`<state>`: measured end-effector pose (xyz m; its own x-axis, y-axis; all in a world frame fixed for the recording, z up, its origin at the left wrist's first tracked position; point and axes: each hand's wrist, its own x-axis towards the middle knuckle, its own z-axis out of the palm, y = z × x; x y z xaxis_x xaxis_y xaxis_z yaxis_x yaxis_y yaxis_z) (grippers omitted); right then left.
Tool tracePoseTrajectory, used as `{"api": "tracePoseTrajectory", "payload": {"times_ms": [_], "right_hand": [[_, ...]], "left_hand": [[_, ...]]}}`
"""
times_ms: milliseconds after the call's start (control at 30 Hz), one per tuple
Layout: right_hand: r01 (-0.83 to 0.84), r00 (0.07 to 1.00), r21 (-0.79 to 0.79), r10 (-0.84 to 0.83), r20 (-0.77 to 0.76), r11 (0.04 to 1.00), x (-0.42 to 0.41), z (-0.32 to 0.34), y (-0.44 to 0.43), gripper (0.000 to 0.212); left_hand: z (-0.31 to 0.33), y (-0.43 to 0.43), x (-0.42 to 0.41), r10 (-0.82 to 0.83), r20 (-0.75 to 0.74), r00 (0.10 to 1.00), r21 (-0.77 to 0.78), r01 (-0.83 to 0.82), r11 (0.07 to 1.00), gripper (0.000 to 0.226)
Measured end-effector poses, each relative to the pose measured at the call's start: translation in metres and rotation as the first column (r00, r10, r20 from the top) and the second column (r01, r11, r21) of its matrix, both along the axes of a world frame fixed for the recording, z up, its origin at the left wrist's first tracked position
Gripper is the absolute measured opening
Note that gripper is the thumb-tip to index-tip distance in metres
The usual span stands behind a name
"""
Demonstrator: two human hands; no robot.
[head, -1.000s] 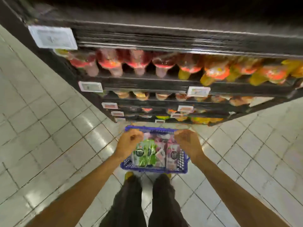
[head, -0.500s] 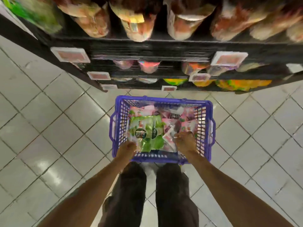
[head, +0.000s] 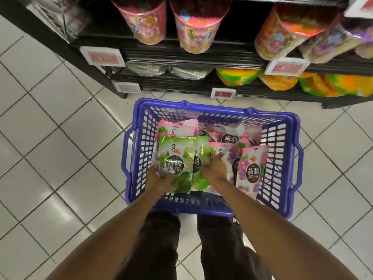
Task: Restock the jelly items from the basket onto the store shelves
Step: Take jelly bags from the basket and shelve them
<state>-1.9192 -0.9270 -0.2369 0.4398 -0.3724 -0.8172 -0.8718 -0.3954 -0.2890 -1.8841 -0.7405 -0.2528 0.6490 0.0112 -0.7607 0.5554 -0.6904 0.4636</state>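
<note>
Now we grip the green jelly packs (head: 177,158) in the basket (head: 222,113), left hand (head: 158,178) and right hand (head: 215,170) on opposite edges, long side pointing toward the shelves (head: 181,57).

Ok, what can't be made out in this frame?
All head view:
- Fingers of left hand and right hand: hidden by the green jelly packs, grip unclear.
- Price tags: blurred, unreadable.
- Jars: tops cut off by the top edge.
- Basket: lower packs covered by upper ones, count unknown.

glossy white floor tiles (head: 40,150) (dark diagonal grout), glare at left
</note>
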Motion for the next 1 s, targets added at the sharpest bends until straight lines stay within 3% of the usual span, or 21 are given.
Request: {"api": "tracePoseTrajectory", "payload": {"times_ms": [100,200,267,367,500,567,633,733,900,1000], "right_hand": [[-0.101,0.995,-0.038,0.101,-0.002,0.994,-0.002,-0.009,0.002,0.064],[0.031,0.999,0.017,-0.030,-0.023,0.999,-0.004,-0.012,0.004,0.080],[0.086,0.996,0.034,-0.085,-0.023,0.996,-0.005,-0.012,0.003,0.068],[0.125,0.992,0.058,-0.127,0.016,0.990,-0.011,-0.005,-0.001,0.028],[0.241,0.955,0.178,-0.266,0.134,0.954,-0.022,0.024,0.000,0.012],[0.383,0.898,0.260,-0.423,0.118,0.886,-0.026,0.046,0.000,0.014],[0.576,0.778,0.308,-0.623,0.079,0.757,-0.024,0.075,-0.006,0.016],[0.711,0.611,0.342,-0.781,0.132,0.614,-0.019,0.135,-0.022,0.026],[0.762,0.441,0.512,-0.897,0.035,0.395,-0.002,0.259,-0.042,0.044],[0.713,0.436,0.570,-0.895,0.095,0.408,0.012,0.338,-0.053,0.040]], "left_hand": [[-0.003,0.001,-0.005,0.011,0.017,1.000,0.018,-0.012,1.000,0.017],[-0.006,0.004,-0.008,0.080,-0.040,0.996,-0.011,-0.080,0.997,0.020],[-0.008,0.007,-0.008,0.093,-0.078,0.993,-0.048,-0.097,0.994,0.018],[0.002,0.015,-0.006,0.127,-0.154,0.980,-0.198,-0.157,0.968,0.030],[0.039,0.019,-0.004,0.159,-0.158,0.975,-0.276,-0.198,0.941,0.018],[0.065,0.020,-0.003,0.164,-0.150,0.975,-0.307,-0.203,0.930,0.017],[0.099,0.020,0.002,0.197,-0.162,0.967,-0.371,-0.244,0.896,0.020],[0.161,0.016,0.015,0.232,-0.154,0.960,-0.438,-0.277,0.856,0.026],[0.287,0.000,0.050,0.270,-0.065,0.961,-0.536,-0.262,0.802,0.027],[0.368,-0.009,0.071,0.230,0.054,0.972,-0.591,-0.154,0.792,0.012]]}}
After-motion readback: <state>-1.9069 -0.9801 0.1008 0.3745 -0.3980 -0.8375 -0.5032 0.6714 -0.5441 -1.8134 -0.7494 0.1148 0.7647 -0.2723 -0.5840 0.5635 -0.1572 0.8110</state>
